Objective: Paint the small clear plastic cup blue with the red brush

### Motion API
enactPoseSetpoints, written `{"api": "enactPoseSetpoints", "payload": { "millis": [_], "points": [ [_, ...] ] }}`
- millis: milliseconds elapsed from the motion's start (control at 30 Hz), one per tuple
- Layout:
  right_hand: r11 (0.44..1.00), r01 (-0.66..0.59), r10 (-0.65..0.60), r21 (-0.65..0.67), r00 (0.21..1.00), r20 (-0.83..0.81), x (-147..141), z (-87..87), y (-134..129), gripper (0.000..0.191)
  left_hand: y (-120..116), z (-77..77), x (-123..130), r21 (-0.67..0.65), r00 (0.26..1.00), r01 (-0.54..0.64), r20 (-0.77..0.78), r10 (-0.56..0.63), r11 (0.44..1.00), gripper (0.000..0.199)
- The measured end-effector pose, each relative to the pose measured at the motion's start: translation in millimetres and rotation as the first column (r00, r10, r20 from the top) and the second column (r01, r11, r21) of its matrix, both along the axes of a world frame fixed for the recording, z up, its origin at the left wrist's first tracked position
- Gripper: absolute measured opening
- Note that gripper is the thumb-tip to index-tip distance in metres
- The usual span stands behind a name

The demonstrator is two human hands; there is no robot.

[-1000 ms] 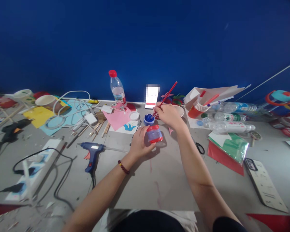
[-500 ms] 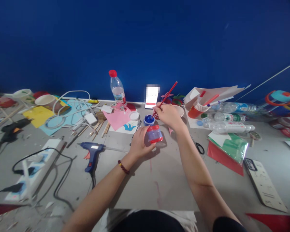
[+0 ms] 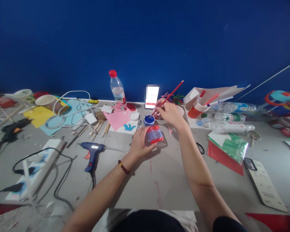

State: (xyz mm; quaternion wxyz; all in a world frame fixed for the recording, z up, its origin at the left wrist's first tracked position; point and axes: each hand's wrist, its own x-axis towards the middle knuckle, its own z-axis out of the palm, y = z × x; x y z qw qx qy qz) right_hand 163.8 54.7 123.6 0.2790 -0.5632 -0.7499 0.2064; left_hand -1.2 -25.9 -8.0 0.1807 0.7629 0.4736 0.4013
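Note:
My right hand (image 3: 170, 113) grips a red paintbrush (image 3: 171, 93) between thumb and fingers. The brush slants down to the left, its tip in a small open jar of blue paint (image 3: 149, 120). Closed around a small cup-like piece (image 3: 155, 134) is my left hand (image 3: 140, 141). That piece has red bands at both ends and bluish-purple around the middle, and it is held just in front of the paint jar, tilted. Behind the jar and near my right hand stands a lit phone (image 3: 151, 96).
A blue glue gun (image 3: 93, 154) lies left of my left arm, near a power strip (image 3: 36, 170). A bottle with a red cap (image 3: 117, 88) stands at the back. To the right are stacked paper cups (image 3: 197, 110), plastic bottles (image 3: 232, 126), scissors (image 3: 200, 148) and another phone (image 3: 265, 185).
My right hand has shifted slightly, and the brush leans further to the right with its tip still in the paint jar. My left hand has hardly moved.

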Motion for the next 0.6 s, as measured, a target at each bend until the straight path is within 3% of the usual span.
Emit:
{"api": "enactPoseSetpoints", "payload": {
  "millis": [367, 600],
  "points": [
    [0.997, -0.074, 0.072, -0.025, 0.994, -0.083, -3, -18.1, 9, 0.012, 0, -2.8, 1, -0.013, 1.0, 0.015, -0.009, -0.015, 1.0, 0.069],
    [0.998, -0.058, 0.056, -0.018, 0.996, -0.074, -9, -11.6, 7, 0.012, 1, -2.0, 0, 0.021, 1.0, 0.022, -0.009, -0.022, 1.0, 0.068]
  ]
}}
